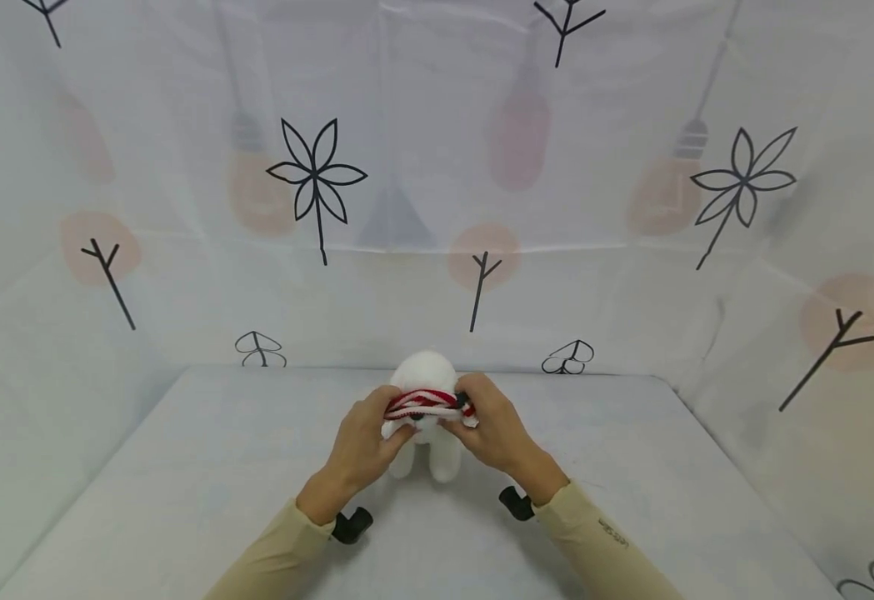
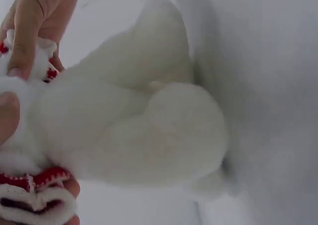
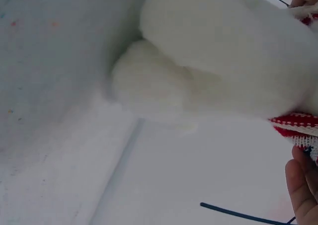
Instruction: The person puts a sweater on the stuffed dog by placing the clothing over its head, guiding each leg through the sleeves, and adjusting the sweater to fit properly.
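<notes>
Between both hands (image 1: 429,433), white plush toy (image 1: 427,379).

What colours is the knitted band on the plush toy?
Red and white stripes on the band, clearest in the head view.

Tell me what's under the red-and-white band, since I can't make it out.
The white plush toy; the striped band wraps it, gripped by the left hand and right hand. What the band covers stays hidden.

Plush toy (image 1: 427,417) between hands, on table (image 1: 182,483)
</notes>
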Demonstrator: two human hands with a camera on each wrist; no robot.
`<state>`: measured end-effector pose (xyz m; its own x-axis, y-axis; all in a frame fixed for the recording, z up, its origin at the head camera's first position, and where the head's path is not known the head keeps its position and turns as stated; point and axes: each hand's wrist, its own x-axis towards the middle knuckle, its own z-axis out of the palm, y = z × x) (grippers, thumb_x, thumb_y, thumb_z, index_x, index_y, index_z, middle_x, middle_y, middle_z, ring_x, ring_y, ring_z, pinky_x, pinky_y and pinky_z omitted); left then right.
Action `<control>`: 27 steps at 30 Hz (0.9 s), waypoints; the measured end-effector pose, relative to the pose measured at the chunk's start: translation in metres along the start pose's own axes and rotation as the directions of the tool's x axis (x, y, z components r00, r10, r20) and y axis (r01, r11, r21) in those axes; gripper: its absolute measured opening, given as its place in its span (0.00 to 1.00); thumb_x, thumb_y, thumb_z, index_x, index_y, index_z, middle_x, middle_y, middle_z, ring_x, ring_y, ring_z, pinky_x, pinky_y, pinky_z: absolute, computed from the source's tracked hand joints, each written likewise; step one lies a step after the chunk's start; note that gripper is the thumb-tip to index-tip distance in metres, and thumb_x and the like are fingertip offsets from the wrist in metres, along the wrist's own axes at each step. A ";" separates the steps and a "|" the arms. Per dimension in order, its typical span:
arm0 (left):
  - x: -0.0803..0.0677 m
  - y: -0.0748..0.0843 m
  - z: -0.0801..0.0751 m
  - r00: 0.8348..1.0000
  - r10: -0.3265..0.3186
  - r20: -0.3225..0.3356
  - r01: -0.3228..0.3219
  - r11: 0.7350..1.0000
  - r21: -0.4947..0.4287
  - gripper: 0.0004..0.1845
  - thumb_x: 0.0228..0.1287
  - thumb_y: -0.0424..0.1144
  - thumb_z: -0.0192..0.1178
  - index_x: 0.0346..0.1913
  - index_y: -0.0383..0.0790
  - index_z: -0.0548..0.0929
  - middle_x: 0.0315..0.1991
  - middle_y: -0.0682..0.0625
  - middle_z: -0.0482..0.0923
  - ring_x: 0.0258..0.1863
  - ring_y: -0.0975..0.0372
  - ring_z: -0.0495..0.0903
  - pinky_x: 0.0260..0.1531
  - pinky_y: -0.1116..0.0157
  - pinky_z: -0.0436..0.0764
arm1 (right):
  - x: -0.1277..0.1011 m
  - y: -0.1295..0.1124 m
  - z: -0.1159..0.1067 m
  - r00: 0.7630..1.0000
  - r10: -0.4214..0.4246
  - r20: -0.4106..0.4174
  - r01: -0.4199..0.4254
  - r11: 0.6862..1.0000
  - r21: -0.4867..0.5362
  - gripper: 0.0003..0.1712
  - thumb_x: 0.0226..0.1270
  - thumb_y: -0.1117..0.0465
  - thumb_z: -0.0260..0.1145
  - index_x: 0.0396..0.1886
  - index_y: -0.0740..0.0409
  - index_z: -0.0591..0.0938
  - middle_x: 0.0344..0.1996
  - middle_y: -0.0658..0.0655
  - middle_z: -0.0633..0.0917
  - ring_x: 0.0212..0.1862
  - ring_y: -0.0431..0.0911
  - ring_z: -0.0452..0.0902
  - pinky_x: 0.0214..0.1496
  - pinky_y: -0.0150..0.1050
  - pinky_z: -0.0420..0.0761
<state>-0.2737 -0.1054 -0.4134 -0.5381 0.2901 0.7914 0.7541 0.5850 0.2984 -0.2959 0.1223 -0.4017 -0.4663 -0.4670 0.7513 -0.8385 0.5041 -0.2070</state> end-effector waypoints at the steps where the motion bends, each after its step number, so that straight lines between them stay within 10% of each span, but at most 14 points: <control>1: 0.002 0.002 -0.001 1.000 0.005 -0.017 -0.006 1.000 -0.015 0.25 0.50 0.39 0.73 0.49 0.40 0.74 0.42 0.53 0.79 0.39 0.62 0.79 0.39 0.61 0.78 | 0.002 -0.002 -0.002 1.000 -0.005 -0.015 0.005 0.999 0.031 0.27 0.54 0.58 0.75 0.49 0.59 0.71 0.43 0.52 0.74 0.39 0.41 0.70 0.38 0.35 0.75; 10: 0.014 0.020 -0.013 0.997 -0.072 0.007 0.073 0.991 -0.111 0.21 0.53 0.39 0.72 0.46 0.42 0.73 0.50 0.46 0.67 0.45 0.61 0.68 0.38 0.66 0.74 | 0.011 -0.018 -0.010 0.995 0.098 -0.029 -0.092 0.983 0.159 0.28 0.52 0.55 0.76 0.50 0.55 0.74 0.46 0.53 0.70 0.43 0.43 0.70 0.41 0.35 0.75; 21: 0.015 0.027 -0.013 0.998 -0.049 -0.028 0.048 0.998 -0.044 0.20 0.45 0.22 0.67 0.37 0.40 0.70 0.56 0.41 0.70 0.50 0.54 0.77 0.40 0.60 0.81 | 0.014 -0.027 -0.010 0.999 -0.016 -0.051 0.020 0.997 0.071 0.16 0.54 0.66 0.72 0.33 0.57 0.72 0.41 0.57 0.67 0.32 0.40 0.74 0.31 0.26 0.76; 27: 0.015 0.029 -0.018 0.992 -0.051 0.118 0.073 0.978 -0.196 0.20 0.54 0.34 0.68 0.45 0.40 0.70 0.65 0.42 0.63 0.55 0.56 0.72 0.46 0.60 0.79 | 0.013 -0.028 -0.016 0.995 0.079 0.055 -0.086 0.986 0.139 0.21 0.56 0.52 0.72 0.42 0.54 0.72 0.53 0.57 0.67 0.42 0.42 0.72 0.35 0.33 0.77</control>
<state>-0.2533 -0.0980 -0.3831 -0.6161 0.3472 0.7070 0.7720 0.4445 0.4544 -0.2738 0.1138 -0.3759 -0.5460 -0.4653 0.6967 -0.8263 0.4362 -0.3562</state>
